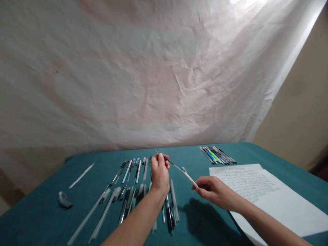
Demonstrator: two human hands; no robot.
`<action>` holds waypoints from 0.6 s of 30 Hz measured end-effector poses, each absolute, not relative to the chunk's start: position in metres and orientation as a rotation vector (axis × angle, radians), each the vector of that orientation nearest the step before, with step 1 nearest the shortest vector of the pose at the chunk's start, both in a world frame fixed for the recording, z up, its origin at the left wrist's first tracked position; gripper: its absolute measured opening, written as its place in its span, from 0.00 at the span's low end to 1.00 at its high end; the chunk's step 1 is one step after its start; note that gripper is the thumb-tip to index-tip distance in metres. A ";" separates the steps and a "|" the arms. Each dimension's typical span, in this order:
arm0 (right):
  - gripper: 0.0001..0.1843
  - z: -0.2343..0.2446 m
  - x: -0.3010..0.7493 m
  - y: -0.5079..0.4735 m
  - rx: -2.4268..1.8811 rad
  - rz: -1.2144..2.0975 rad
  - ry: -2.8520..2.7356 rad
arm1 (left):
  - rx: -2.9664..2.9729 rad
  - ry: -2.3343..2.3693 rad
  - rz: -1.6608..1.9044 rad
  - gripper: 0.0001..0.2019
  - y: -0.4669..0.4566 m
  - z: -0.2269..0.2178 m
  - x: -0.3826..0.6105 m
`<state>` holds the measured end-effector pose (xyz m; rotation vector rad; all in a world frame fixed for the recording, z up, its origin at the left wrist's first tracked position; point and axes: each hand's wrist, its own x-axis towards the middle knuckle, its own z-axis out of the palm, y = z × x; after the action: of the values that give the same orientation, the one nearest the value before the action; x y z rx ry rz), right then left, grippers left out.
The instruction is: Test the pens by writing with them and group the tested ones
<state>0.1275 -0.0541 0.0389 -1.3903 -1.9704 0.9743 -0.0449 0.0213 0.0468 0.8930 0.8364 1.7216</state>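
My left hand is raised over the middle of the table, fingers closed on a thin dark pen refill. Its fine tip pokes out beyond my fingers. The refill slants down to the right and meets a slim white pen barrel, whose lower end my right hand pinches between thumb and fingers. Whether the refill sits inside the barrel or is joined to it, I cannot tell. Under my left hand and forearm, pen parts lie in rows, partly hidden: clear tubes, caps and dark pieces. A small clear cap shows just behind the barrel.
A bundle of pens, some blue and green, lies at the back right. White sheets with handwriting rest under my right forearm. Left on the green cloth are a white strip and a small grey-black object. A pale sheet hangs behind.
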 end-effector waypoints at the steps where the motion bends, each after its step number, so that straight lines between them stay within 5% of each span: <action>1: 0.12 0.039 0.128 -0.054 -1.390 0.971 -1.971 | 0.896 0.834 1.722 0.12 0.021 0.047 -0.045; 18: 0.14 0.041 0.129 -0.054 -1.423 0.961 -1.965 | 0.920 0.833 1.697 0.12 0.018 0.047 -0.044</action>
<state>0.1293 -0.0542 0.0406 -1.4235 -1.9651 0.9615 -0.0444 0.0182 0.0474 0.9197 0.8328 1.6969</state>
